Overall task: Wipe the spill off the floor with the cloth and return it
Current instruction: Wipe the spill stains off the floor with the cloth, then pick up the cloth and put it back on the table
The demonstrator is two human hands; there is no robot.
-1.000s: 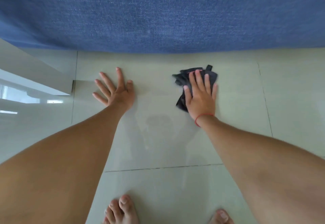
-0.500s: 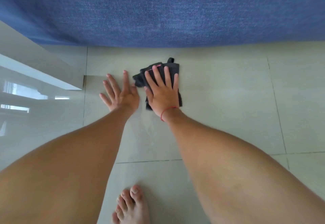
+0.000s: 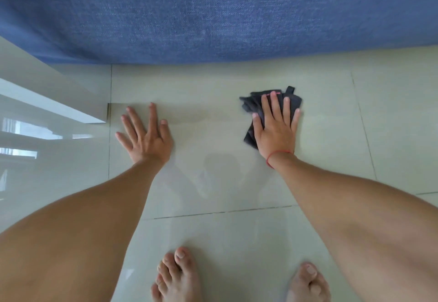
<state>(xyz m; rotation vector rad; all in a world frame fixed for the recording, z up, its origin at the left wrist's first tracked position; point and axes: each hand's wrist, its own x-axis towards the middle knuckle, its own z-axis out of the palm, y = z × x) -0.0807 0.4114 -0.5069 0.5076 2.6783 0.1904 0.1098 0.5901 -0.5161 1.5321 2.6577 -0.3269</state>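
Half a second ago the right hand (image 3: 276, 127) and the cloth (image 3: 253, 109) lay right beside the left hand (image 3: 145, 135); now they sit well off to the right, with a wide stretch of bare floor (image 3: 213, 116) between the two hands. The left hand has kept its place near the corner of the white ledge (image 3: 71, 102). Both bare feet (image 3: 176, 275) now show at the bottom edge, where only one did before.

The right hand lies flat, palm down, fingers straight and slightly spread, pressing the cloth to the tile rather than gripping it. A thin red string (image 3: 277, 154) circles that wrist. The left hand is also flat on the floor, fingers fanned wide, holding nothing, arm straight behind it.

The cloth is dark grey and crumpled into folds. It pokes out past the right fingertips and beside the thumb, with a small loop sticking up just beyond the middle fingers. Blue fabric (image 3: 213, 12) fills the space farther out past the fingertips.
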